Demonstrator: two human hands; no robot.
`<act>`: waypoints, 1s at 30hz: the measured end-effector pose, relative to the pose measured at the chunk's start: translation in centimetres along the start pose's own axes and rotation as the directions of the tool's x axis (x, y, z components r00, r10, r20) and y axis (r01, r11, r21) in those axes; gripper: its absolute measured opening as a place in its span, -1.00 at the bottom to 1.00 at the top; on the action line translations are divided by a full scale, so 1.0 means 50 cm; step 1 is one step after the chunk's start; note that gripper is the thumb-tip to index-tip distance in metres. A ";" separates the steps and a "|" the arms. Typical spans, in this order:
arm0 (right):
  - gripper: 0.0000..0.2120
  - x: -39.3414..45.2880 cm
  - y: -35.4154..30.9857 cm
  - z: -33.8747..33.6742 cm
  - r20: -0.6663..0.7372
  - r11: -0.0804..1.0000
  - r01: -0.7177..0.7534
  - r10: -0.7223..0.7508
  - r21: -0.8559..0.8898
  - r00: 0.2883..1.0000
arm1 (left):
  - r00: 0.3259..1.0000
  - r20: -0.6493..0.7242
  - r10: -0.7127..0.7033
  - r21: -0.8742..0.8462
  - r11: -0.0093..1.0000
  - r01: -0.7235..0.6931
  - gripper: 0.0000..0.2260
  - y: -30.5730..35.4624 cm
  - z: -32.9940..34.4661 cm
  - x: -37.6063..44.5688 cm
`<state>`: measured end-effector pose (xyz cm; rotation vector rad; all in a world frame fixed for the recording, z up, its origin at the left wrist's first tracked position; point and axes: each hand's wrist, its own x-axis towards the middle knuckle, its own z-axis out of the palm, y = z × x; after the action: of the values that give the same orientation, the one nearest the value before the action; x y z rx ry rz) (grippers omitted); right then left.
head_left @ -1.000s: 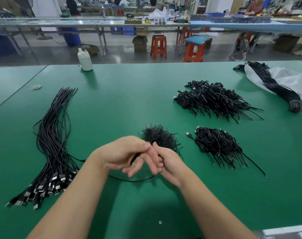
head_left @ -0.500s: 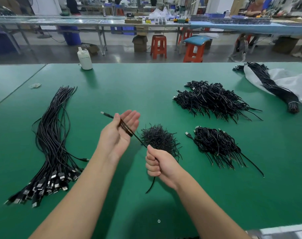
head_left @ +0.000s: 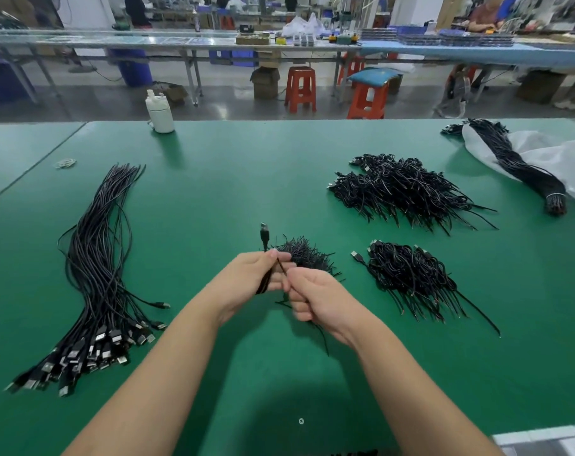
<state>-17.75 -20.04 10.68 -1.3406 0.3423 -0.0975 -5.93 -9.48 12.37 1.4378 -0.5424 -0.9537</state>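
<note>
Black cable [head_left: 264, 232], folded, is gripped in our left hand [head_left: 246, 281] above the green table [head_left: 213, 192], plug up; our right hand [head_left: 319, 299] pinches a thin strand [head_left: 281, 268], cable or tie unclear. Our hands half-hide a small wire pile [head_left: 307, 253].

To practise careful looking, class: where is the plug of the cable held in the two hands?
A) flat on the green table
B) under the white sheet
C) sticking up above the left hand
C: the plug stands clear above the left hand, which grips the folded cable; the right hand pinches its strand.
</note>
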 end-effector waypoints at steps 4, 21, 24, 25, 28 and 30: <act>-0.67 -0.010 0.005 0.023 -0.031 0.891 0.014 -0.031 -0.455 0.999 | 0.978 -0.178 0.105 -0.151 0.980 -0.133 -0.67 0.006 0.044 0.008; -0.57 0.004 0.027 -0.002 -0.122 0.983 0.117 -0.100 0.141 0.987 | 0.998 0.052 0.044 -0.252 0.967 -0.030 -0.66 0.015 0.064 -0.006; -0.50 0.004 0.033 -0.002 -0.186 0.980 0.116 -0.086 0.161 0.979 | 0.993 0.119 0.020 -0.201 0.980 0.004 -0.66 0.021 0.065 -0.009; -0.50 0.002 0.034 -0.003 -0.189 0.979 0.119 -0.087 0.165 0.978 | 0.991 0.137 0.005 -0.185 0.983 0.020 -0.65 0.023 0.065 -0.009; -0.55 -0.004 0.044 -0.004 -0.194 0.975 0.121 -0.084 0.188 0.977 | 0.985 0.169 -0.031 -0.151 0.987 0.057 -0.65 0.027 0.066 -0.014; -0.59 -0.007 0.052 -0.002 -0.195 0.969 0.125 -0.084 0.213 0.977 | 0.983 0.178 -0.035 -0.147 0.987 0.062 -0.65 0.025 0.069 -0.017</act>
<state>-18.42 -19.41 8.20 -1.1270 0.4040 -0.3416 -8.91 -10.97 14.14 1.2423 -0.5525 -1.1434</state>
